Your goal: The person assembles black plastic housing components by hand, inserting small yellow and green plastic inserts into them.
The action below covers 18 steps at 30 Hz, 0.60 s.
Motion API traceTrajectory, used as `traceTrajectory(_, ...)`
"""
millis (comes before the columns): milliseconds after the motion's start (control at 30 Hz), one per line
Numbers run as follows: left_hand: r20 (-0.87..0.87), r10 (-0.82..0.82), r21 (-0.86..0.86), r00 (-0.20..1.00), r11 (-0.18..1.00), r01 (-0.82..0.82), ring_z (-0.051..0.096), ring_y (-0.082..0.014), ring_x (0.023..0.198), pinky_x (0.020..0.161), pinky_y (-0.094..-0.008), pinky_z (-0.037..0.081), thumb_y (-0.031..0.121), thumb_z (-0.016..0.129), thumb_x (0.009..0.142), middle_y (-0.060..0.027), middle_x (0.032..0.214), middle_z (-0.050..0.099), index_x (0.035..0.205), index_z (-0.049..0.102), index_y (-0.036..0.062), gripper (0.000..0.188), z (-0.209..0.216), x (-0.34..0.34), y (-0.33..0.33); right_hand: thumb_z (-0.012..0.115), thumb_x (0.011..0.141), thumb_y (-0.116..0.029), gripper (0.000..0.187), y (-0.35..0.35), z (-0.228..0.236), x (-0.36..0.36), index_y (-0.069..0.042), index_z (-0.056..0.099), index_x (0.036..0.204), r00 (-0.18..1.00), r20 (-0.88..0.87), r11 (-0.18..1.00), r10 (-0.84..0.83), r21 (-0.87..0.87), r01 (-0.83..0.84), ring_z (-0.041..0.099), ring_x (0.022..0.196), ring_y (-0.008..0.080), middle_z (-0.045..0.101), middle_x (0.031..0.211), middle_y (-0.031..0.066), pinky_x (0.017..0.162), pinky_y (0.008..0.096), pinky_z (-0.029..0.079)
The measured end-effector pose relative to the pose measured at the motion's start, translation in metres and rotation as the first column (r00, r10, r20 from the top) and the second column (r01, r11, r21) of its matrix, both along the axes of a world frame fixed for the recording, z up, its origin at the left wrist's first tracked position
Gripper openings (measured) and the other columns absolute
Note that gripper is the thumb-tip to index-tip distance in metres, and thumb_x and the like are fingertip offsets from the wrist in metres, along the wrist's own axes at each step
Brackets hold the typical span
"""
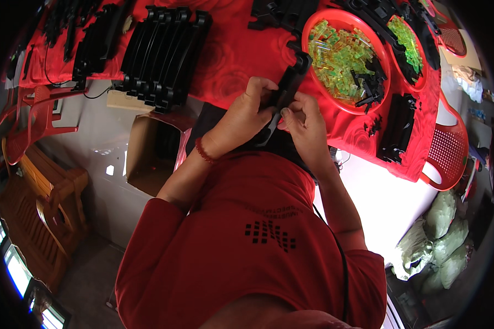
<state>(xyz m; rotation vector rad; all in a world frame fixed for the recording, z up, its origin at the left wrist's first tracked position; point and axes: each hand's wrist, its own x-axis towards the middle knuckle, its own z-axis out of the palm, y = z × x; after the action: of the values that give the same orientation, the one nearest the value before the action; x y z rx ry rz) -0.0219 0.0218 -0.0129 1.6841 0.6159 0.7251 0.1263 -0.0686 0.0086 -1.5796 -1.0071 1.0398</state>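
Note:
Between my two hands is a long black plastic part (292, 78), slanting from the table edge down toward my lap. My left hand (246, 116), with a red bead bracelet at the wrist, is closed around its left side. On its other side my right hand (304, 120) pinches at the part with thumb and fingers; anything small between those fingertips is hidden. Just right of the hands stands a red basin (387, 71) holding many small clear yellow-green pieces (337, 60) and a clump of small black pieces (372, 82).
Several long black parts (164, 52) lie in a row on the red tablecloth (225, 49). A second red basin (417, 82) and another black part (399, 126) are at the right. An open cardboard box (140, 153), red plastic chairs (450, 148) and a wooden chair (38, 203) stand around.

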Motion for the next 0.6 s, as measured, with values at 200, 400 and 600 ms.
traceTrajectory(200, -0.151, 0.061, -0.104, 0.987, 0.992, -0.077, 0.067, -0.0224, 0.099, 0.08, -0.0341, 0.054, -0.011, 0.063, 0.084, -0.0133, 0.105, 0.062, 0.115, 0.044, 0.0037, 0.039, 0.021, -0.001, -0.001, 0.059, 0.096, 0.0, 0.032, -0.001, 0.002, -0.002, 0.002, 0.045, 0.125, 0.998, 0.057, 1.0, 0.015, -0.006, -0.015, 0.069, 0.077, 0.0167, 0.064, 0.096, 0.0136, 0.068, 0.0288, 0.059)
traceTrajectory(400, -0.22, 0.097, 0.142, 0.971, 0.988, -0.067, 0.068, -0.0265, 0.1, 0.081, -0.0357, 0.054, -0.009, 0.063, 0.083, -0.0124, 0.108, 0.064, 0.112, 0.048, 0.0049, 0.036, 0.022, -0.003, 0.004, 0.057, 0.096, 0.001, 0.03, -0.002, -0.006, -0.003, 0.002, 0.045, 0.124, 0.999, 0.015, 0.999, 0.048, -0.019, -0.048, 0.07, 0.08, 0.0186, 0.065, 0.095, 0.0147, 0.068, 0.0294, 0.059)
traceTrajectory(600, -0.232, 0.107, 0.091, 0.967, 0.992, -0.088, 0.067, -0.029, 0.102, 0.084, -0.0363, 0.055, -0.009, 0.062, 0.082, -0.0138, 0.11, 0.064, 0.113, 0.049, 0.0044, 0.036, 0.015, -0.002, 0.003, 0.054, 0.097, 0.002, 0.026, -0.001, -0.008, -0.003, 0.003, 0.046, 0.122, 0.998, 0.048, 0.999, 0.043, -0.018, -0.042, 0.071, 0.076, 0.02, 0.064, 0.095, 0.0151, 0.067, 0.0298, 0.058)
